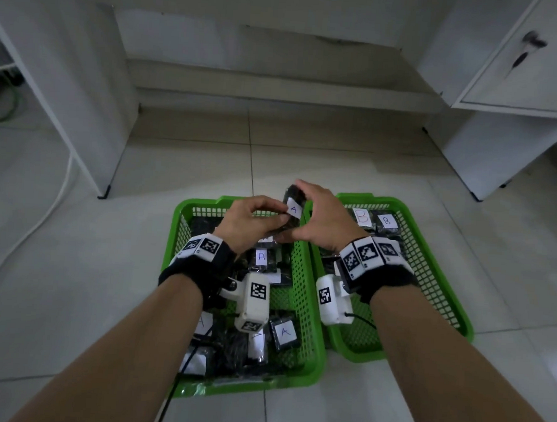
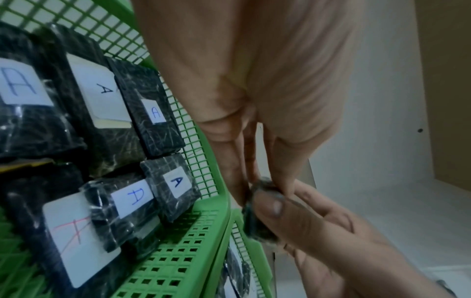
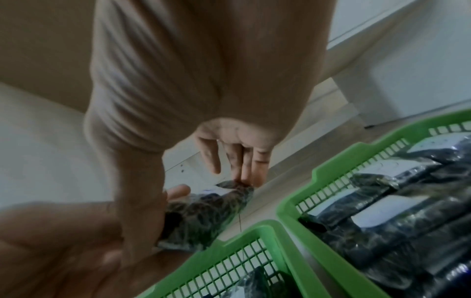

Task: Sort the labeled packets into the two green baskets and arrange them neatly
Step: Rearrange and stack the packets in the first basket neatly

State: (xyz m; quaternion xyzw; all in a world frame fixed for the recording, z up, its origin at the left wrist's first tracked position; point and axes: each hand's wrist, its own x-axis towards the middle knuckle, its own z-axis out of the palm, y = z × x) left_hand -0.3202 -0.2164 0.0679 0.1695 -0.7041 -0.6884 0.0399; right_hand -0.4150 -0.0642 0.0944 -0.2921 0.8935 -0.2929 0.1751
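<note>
Both hands hold one black packet [image 1: 292, 216] with a white "A" label, upright, above the far end where the two green baskets meet. My left hand [image 1: 280, 216] pinches its lower left side. My right hand [image 1: 304, 212] holds it between fingertips on its top end and thumb under its bottom end. In the right wrist view the fingertips [image 3: 244, 177] sit on the packet [image 3: 203, 217]. The left basket [image 1: 177, 237] holds several "A" packets [image 1: 261, 258]. The right basket [image 1: 430, 269] holds "B" packets [image 1: 385, 222] at its far end.
The baskets stand side by side on a tiled floor. A white cabinet [image 1: 65, 100] stands at the left and another [image 1: 504, 126] at the right, with a low step [image 1: 278, 90] behind. A white cable [image 1: 42, 216] lies on the floor at the left.
</note>
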